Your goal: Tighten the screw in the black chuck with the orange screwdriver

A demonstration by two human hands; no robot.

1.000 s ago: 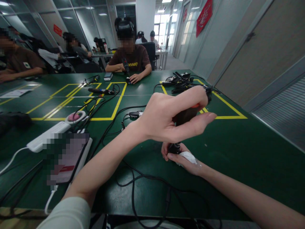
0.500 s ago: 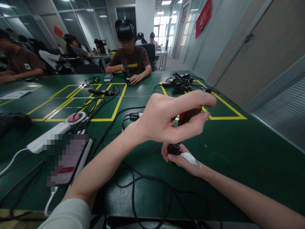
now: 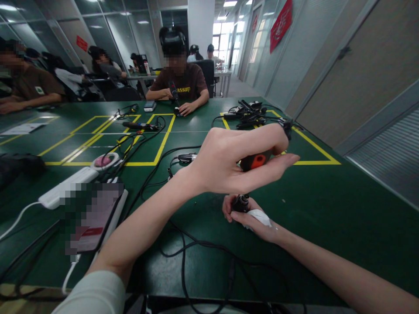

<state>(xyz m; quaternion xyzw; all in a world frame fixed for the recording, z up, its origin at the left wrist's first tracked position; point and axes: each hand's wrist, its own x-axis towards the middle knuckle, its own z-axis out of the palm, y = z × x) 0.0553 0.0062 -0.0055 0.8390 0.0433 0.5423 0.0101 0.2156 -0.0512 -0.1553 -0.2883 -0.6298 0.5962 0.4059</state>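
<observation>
My left hand [image 3: 225,159] reaches in from the lower left and is closed round a screwdriver [image 3: 257,161] with a black and orange-red handle. The fingers hide much of the handle, and the shaft is not visible behind the hand. Just below it, close to the tabletop, my right hand [image 3: 258,224] has its fingers wrapped round a small black cylindrical part [image 3: 240,203] with a stepped, narrower top end. The part points up toward the underside of my left hand. A white patch is taped on my right hand near the thumb.
Black cables [image 3: 199,244] loop across the green table [image 3: 327,218]. A phone [image 3: 94,222], a white power strip [image 3: 68,187] and a tape roll [image 3: 104,161] lie left. Black cabled devices [image 3: 248,114] are heaped beyond my hands. A person [image 3: 178,83] works opposite.
The screwdriver handle has turned in my left fingers, so its orange-red patch now shows. The left thumb and index finger have shifted along it. My right hand stays nearly still.
</observation>
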